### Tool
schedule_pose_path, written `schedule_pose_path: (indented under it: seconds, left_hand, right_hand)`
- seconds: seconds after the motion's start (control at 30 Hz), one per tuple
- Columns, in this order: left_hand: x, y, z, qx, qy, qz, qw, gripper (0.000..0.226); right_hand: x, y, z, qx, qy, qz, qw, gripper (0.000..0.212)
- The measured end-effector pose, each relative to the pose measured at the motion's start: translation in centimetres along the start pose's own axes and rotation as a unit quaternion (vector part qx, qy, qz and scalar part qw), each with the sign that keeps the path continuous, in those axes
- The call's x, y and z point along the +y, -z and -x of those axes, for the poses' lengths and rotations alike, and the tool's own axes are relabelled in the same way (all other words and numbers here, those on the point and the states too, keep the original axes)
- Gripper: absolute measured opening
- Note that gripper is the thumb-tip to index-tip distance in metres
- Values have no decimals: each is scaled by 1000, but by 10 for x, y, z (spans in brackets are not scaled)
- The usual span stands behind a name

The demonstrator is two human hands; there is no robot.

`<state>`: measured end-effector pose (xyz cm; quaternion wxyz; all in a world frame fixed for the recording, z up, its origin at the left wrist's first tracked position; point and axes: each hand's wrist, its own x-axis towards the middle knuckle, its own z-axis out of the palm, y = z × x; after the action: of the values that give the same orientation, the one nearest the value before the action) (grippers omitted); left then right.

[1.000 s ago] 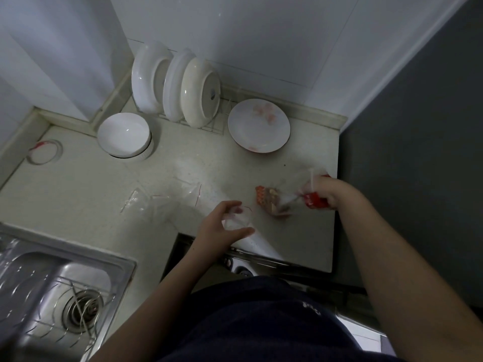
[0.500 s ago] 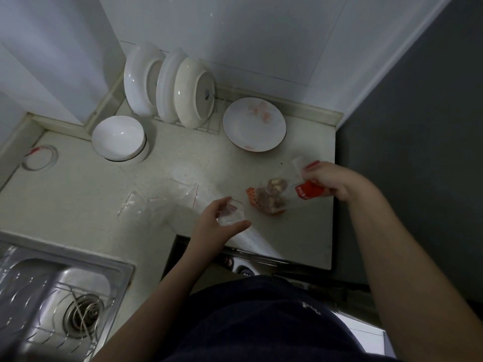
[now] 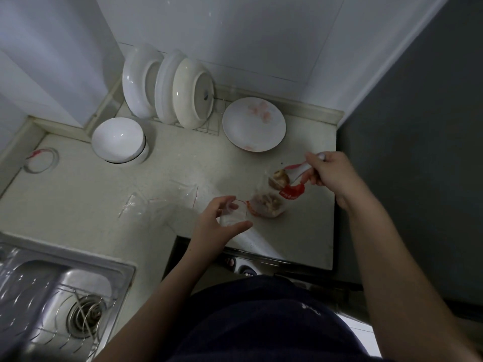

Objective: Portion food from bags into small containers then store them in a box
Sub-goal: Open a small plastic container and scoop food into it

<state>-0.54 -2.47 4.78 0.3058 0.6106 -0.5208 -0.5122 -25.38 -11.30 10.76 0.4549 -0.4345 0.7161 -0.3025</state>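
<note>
- Left hand (image 3: 214, 227) grips a small clear plastic cup (image 3: 234, 215): thumb on the near side, fingers curled round the far side. Cup is upright, mouth up, at the front of the beige stone countertop (image 3: 91, 194). Can't tell whether it rests on the counter or is just above it.
- Right hand (image 3: 330, 173) pinches the top edge of a clear plastic food bag with a red label (image 3: 270, 205), fingers clamped on the film.
- The bag slopes down from the right hand toward the cup. Its lower end sits just beside the cup's right side; can't tell if they touch.
- Brownish food chunks (image 3: 278, 178) are visible inside the bag, one lump near the top and a bigger lump at the lower end.
- Cup contents: can't tell, too blurred.
- Empty clear plastic bags with red marks (image 3: 146, 205) lie flat on the counter, left of the cup.
- White ceramic bowl (image 3: 117, 141) stands at the back left.
- Three white plates (image 3: 167, 84) stand on edge in a wire rack (image 3: 209, 126) against the wall.
- Flat white plate with pink flower print (image 3: 253, 124) lies right of the rack.
- Clear ring with a red bit (image 3: 41, 161) lies at the far left.
- Stainless steel sink (image 3: 78, 257) is at the lower left.
</note>
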Motion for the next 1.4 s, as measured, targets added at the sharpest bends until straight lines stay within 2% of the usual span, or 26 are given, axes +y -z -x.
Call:
schedule_pose_path:
  seconds: [0.13,0.47,0.97,1.2,1.4]
  left_hand:
    - [1,-1,0,-3,2,-5,1000,63]
    - [7,-5,-1,-19,-32,-14,999,57]
    - [15,-14,-2,-39,-42,-6,998,56]
    - [17,-16,-3,-31,-47,-18,998,60]
    - [21,-17,-3,-13,-64,-14,998,61]
  right_hand:
    - [7,0,9,32,6,-25,999,39]
    - [19,7,17,69,-62,-143,985,32]
    - [15,6,17,96,-73,-192,974,30]
    - [5,3,23,78,-51,-199,976,30]
    - [-8,-5,34,18,-2,-143,990,30]
